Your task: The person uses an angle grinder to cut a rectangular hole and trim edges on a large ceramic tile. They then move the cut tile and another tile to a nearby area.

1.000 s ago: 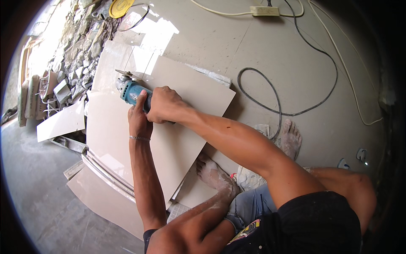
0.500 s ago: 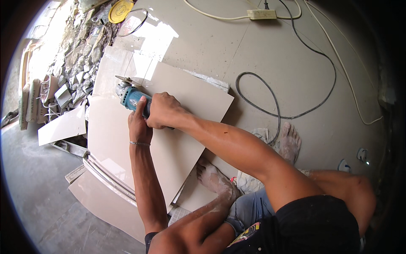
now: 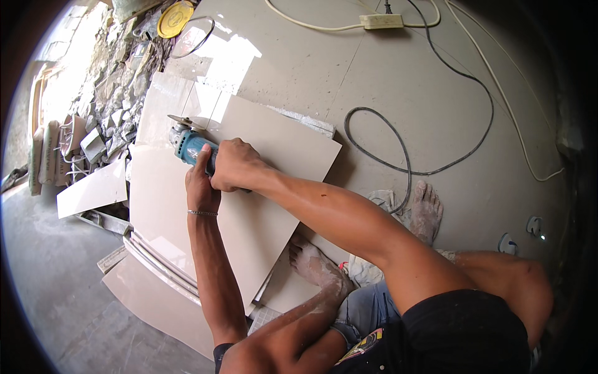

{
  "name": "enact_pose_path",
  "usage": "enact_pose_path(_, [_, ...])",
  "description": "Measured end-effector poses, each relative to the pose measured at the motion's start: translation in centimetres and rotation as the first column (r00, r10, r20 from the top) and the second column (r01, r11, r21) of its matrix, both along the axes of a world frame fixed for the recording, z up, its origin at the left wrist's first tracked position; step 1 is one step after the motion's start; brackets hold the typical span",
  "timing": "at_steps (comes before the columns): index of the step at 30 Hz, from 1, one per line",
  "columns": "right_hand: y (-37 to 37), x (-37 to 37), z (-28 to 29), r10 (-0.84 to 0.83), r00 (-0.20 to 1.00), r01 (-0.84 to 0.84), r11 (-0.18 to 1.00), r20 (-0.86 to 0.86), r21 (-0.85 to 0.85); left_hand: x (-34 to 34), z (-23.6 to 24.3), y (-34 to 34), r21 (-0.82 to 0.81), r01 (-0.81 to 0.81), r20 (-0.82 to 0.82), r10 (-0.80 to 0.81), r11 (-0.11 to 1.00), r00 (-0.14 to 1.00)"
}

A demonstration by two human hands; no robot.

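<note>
A teal angle grinder [image 3: 194,144] is held in both hands over a stack of large beige tiles [image 3: 268,140]. My right hand [image 3: 235,165] is wrapped round the rear of its body. Nearer its head, my left hand [image 3: 202,186] grips the body from below, thumb along the top. The grinder's thin cutting disc [image 3: 182,119] points away from me, close above a tile at the stack's far left. Whether the disc touches the tile, I cannot tell. Part of the handle is hidden behind my fingers.
Rubble [image 3: 115,103] lies along the left, beside a loose cut tile piece [image 3: 93,190]. A black cord [image 3: 408,146] loops across the floor at right, under a cream extension socket [image 3: 382,22]. My dusty bare feet [image 3: 427,212] are beside the stack. A yellow lid [image 3: 175,19] lies at far left.
The grinder and both hands have shifted very slightly left in the view. My grip on the grinder is the same.
</note>
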State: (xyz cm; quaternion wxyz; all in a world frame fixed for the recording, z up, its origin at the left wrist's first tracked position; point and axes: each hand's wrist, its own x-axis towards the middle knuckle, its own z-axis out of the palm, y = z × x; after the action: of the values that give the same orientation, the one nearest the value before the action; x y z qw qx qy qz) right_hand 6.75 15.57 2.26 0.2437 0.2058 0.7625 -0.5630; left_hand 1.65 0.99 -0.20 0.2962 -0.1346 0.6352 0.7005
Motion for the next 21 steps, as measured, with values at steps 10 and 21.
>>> enact_pose_path(10, [0.06, 0.56, -0.15, -0.002, 1.0, 0.002, 1.0, -0.016, -0.005, 0.67, 0.49, 0.21, -0.054, -0.004, -0.02, 0.003, 0.999, 1.0])
enact_pose_path(21, [0.3, 0.82, 0.49, -0.01, 1.0, 0.01, 1.0, 0.026, 0.002, 1.0, 0.59, 0.37, -0.051, 0.0, -0.033, -0.001, 0.999, 0.999])
